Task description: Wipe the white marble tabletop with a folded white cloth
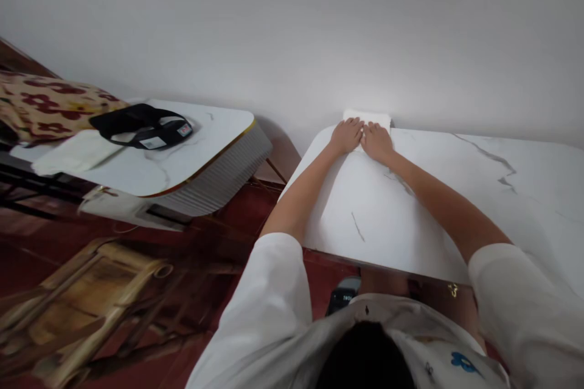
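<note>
Left hand, right hand: lay open on cloth
Cloth: sat folded at desk's far edge
Desk: was smooth, grey-veined
Wall: rose behind desk

The table has a smooth white top with grey marble-like veining and a soft sheen. At its far edge, the white cloth looks soft and matt. Left of the table, the side table repeats the veined white finish, with a shiny gold-coloured trim and finely ribbed pale sides. On it, the strap looks like matt black fabric, beside a soft white fabric piece. The floor below is dark red and glossy. Left of the table, the chair looks like bamboo, its poles smooth. Behind the table, the wall is plain, smooth and matt.
</note>
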`<move>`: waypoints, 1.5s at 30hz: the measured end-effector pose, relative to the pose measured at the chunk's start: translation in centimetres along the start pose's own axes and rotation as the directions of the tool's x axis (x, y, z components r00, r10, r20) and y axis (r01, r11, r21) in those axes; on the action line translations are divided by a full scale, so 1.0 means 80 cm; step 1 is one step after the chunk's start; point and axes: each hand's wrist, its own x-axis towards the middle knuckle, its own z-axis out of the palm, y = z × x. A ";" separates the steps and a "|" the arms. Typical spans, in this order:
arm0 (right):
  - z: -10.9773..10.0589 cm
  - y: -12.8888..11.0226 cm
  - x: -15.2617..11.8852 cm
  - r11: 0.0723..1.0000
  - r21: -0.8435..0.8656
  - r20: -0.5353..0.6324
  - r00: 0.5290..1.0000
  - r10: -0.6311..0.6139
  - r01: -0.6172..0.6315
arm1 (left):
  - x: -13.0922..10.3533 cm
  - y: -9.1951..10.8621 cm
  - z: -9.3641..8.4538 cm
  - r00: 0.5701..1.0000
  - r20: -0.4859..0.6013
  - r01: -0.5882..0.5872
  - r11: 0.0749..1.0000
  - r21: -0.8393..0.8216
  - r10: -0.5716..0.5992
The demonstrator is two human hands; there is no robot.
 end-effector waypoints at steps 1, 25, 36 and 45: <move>-0.004 0.001 -0.010 1.000 -0.005 0.006 1.000 -0.001 0.001 | -0.005 0.007 -0.003 1.000 0.008 -0.023 1.000 0.004 0.023; -0.089 -0.071 -0.299 0.978 0.068 0.059 0.978 -0.199 0.195 | -0.283 0.204 -0.077 0.968 -0.102 0.234 0.971 0.041 -0.229; -0.042 0.039 -0.115 0.966 -0.053 0.052 0.967 -0.250 0.253 | -0.080 0.133 -0.036 0.996 0.007 0.089 0.983 0.163 -0.091; -0.036 0.100 -0.050 0.997 -0.071 0.012 1.000 -0.020 0.021 | 0.033 0.116 -0.001 1.000 -0.012 -0.001 0.996 0.094 0.002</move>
